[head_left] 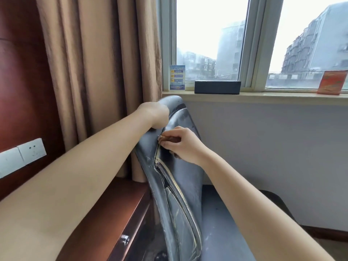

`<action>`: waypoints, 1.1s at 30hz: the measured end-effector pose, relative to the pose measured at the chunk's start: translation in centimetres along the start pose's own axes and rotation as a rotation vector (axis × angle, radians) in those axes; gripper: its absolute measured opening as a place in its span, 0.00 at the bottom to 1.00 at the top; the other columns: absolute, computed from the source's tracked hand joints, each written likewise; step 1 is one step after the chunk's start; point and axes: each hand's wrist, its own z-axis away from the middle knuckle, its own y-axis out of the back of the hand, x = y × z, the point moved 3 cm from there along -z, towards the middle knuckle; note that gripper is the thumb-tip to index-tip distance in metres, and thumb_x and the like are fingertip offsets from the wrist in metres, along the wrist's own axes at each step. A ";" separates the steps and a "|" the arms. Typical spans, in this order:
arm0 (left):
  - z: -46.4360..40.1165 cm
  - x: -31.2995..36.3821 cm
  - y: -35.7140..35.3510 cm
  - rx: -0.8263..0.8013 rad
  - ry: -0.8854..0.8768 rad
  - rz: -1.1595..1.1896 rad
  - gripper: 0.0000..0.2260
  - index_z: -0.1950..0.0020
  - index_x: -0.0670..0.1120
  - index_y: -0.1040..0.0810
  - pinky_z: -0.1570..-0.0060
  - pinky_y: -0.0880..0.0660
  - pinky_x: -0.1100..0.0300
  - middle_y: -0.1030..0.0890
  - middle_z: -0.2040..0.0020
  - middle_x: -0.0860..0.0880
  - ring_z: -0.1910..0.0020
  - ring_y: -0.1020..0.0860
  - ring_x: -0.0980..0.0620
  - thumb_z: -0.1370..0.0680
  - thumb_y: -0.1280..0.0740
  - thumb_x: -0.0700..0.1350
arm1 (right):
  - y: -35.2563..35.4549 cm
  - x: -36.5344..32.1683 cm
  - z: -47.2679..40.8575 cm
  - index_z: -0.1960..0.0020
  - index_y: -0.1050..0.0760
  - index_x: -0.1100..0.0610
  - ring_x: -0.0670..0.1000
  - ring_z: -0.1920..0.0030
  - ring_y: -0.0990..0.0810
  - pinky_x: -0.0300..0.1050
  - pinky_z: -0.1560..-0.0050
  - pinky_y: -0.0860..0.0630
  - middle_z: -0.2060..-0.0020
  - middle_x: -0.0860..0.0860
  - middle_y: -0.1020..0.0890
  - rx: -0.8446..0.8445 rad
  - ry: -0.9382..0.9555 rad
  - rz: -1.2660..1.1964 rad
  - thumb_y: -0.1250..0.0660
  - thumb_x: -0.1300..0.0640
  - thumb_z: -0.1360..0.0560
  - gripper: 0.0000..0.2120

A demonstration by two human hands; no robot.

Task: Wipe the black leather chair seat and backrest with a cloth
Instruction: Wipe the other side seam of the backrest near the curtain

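window wall ahead, tan curtain [90, 72] drawn to the left, pale sill [263, 96] carrying a blue card [177, 77], a black box [217, 87] and a red card [332, 82]. reddish wood panel at far left with wall sockets [22, 155]; a wood tabletop [120, 208] with a drawer knob [124, 239] sits lower left, tight against the chair.

the black leather chair is seen edge-on from the side. backrest [180, 166] runs up the centre, worn and scuffed, with the piping along its seam peeling. seat [226, 223] extends lower right.

left hand [157, 114] grips the top edge of the backrest, fingers wrapped over and behind it, mostly out of sight. likely there to brace the chair so it doesn't swivel or tip back under wiping pressure.

right hand [180, 146] is on the front face of the backrest just below the left, fingers [165, 143] curled and pinching a small brownish cloth [170, 138] against the leather near the seam. cloth is mostly hidden under the hand, so can't say how it's folded or how big it is.

read: working the upper backrest, at the seam line where dirt collects. the bunched grip suits pushing the cloth edge into the crease. lower backrest and seat show pale specks and streaks, so probably not done yet. risk: the peeling trim could catch the cloth and tear further.
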 end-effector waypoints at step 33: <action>3.5 -0.3 0.0 -0.026 -0.005 0.045 0.22 0.21 0.49 0.51 0.27 0.46 0.48 0.43 0.22 0.47 0.22 0.50 0.47 0.16 0.61 0.43 | -1.7 0.0 0.3 0.53 0.20 0.50 0.47 0.55 0.19 0.50 0.46 0.24 0.57 0.45 0.18 0.324 -0.038 0.023 0.32 0.59 0.29 0.06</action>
